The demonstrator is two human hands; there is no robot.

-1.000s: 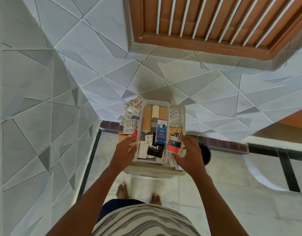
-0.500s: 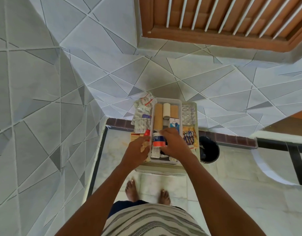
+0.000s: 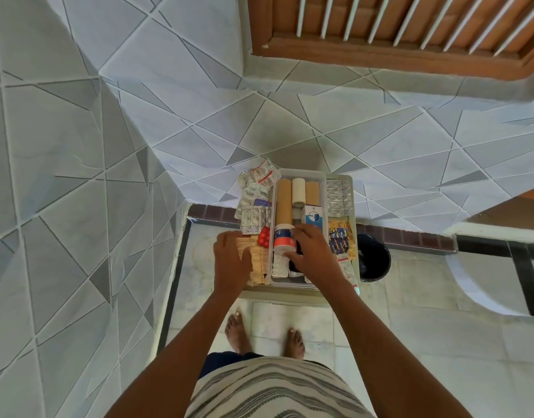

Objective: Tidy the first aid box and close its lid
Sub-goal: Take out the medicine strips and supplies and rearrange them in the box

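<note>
A clear plastic first aid box [image 3: 301, 174] stands open on a small pale table [image 3: 277, 295] against the tiled wall. Inside it lie tan bandage rolls [image 3: 283, 200], a white roll [image 3: 298, 191], a blue-and-white carton [image 3: 315, 217] and white pill strips [image 3: 280, 265]. My right hand [image 3: 312, 254] reaches into the box and grips a white-and-orange tape roll [image 3: 283, 238] between fingers and thumb. My left hand [image 3: 232, 262] lies flat on a pile of tan plasters [image 3: 258, 271] just left of the box. I see no lid.
Silver blister packs [image 3: 255, 200] and a red blister pack [image 3: 264, 236] lie left of the box. More silver strips [image 3: 336, 197] and yellow sachets [image 3: 339, 236] lie on its right. A black bin [image 3: 375, 260] stands on the floor to the right.
My right hand has carried the tape roll from the right of the box into it. My left hand has slid from the box's left rim onto the plasters.
</note>
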